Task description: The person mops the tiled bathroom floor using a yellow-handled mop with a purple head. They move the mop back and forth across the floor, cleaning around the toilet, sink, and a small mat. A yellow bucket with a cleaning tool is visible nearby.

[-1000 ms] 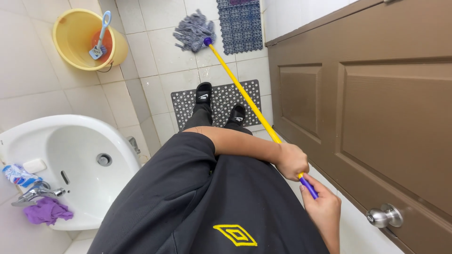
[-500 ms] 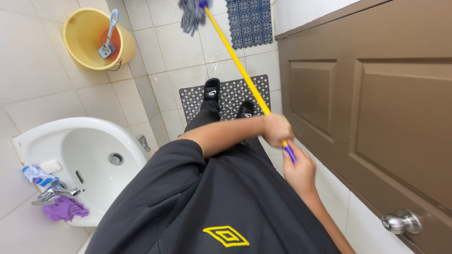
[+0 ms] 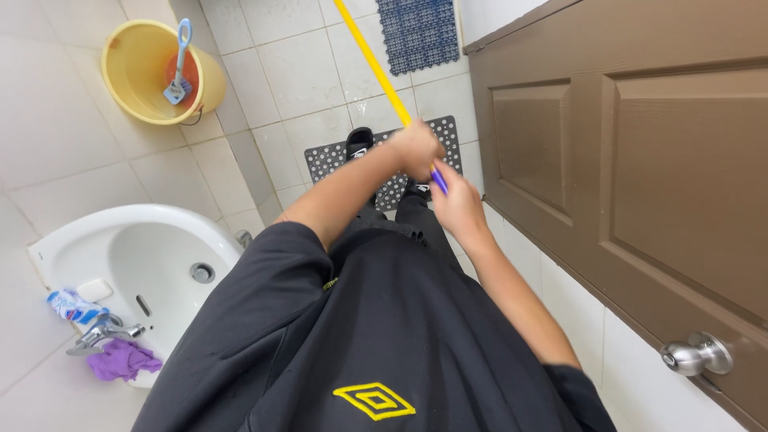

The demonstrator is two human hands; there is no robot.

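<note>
White sink [image 3: 56, 248] far left, purple rag [image 3: 120, 360] on rim by tap; yellow bucket [image 3: 136, 72] on floor above. Centre: left hand [image 3: 416, 148] fisted round yellow mop handle [image 3: 372, 60], right hand [image 3: 456, 196] wrapped on purple end just below; mop head out of frame. Risk: floor likely wet, feet half off perforated mat [image 3: 328, 160], slip; handle end could knock brown door [image 3: 640, 176] close right.

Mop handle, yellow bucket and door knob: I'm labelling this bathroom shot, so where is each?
mop handle [image 3: 370, 54], head view, on the yellow shaft.
yellow bucket [image 3: 138, 68], head view, on the inner wall.
door knob [image 3: 698, 354], head view, on the metal knob.
</note>
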